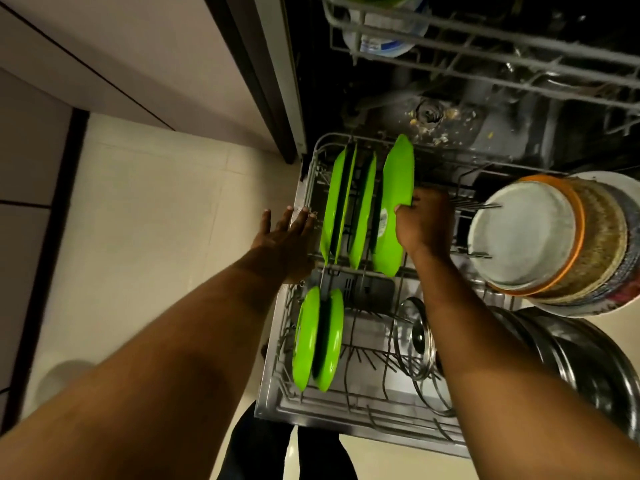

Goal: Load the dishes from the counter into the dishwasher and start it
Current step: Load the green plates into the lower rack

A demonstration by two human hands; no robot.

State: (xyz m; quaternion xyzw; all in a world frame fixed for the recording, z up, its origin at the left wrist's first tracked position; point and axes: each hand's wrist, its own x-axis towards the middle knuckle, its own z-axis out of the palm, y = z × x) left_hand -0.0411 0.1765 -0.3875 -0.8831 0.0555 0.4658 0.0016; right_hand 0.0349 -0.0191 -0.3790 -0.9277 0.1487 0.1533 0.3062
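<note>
The dishwasher's lower rack [313,161] is pulled out below me. My right hand [420,221] grips the right edge of a green plate [394,188] standing on edge in the rack. Two more green plates [337,199] stand in slots to its left, and a pair of smaller green plates [317,339] stands nearer me. My left hand [287,230] rests with straight fingers on the rack's left rim, holding nothing. A stack of bowls [540,233] lies on its side at the rack's right.
A steel lid [417,337] leans among the tines near my right forearm. A large steel pot [581,358] sits at the right front. The upper rack [485,39] with a plastic tub hangs above the dark tub floor. Pale tile floor and cabinets lie left.
</note>
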